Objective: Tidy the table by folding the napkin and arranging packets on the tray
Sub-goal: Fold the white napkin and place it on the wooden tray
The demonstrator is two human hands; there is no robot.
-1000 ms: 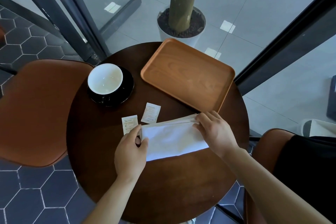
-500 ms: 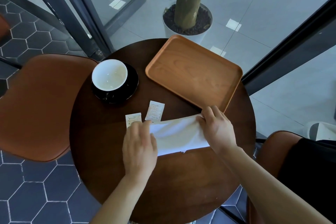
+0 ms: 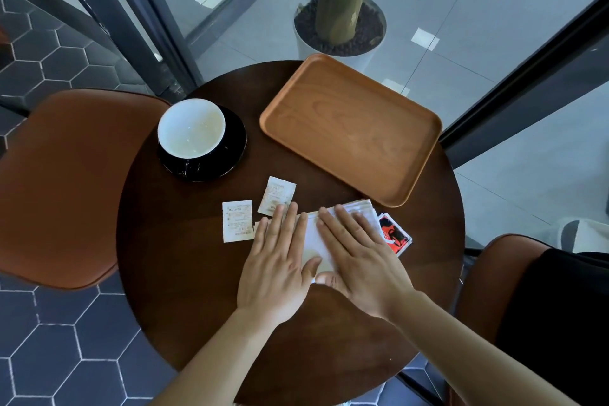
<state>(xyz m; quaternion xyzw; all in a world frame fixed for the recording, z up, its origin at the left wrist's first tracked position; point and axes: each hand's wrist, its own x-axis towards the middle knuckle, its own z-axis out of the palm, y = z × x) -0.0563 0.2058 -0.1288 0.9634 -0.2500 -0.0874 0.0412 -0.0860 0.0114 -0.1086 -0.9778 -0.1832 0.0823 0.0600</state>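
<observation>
Head view: your folded napkin [image 3: 311, 241] lies on the table [image 3: 184, 273] just before the tray's [image 3: 349, 128] near edge, under both hands. Your left hand [image 3: 276, 270] and right hand [image 3: 359, 260] lie flat side by side, fingers straight, pressing it. White packets [image 3: 237, 221] lie beside your left fingertips; a red packet [image 3: 393, 236] pokes out at the napkin's right edge.

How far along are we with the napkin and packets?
Done: the napkin looks folded small. In hand: the left hand and right hand press flat on it, fingers straight. Left: the near white packet, the far white packet and the red packet lie on the table beside the napkin; none is on the tray yet.
</observation>
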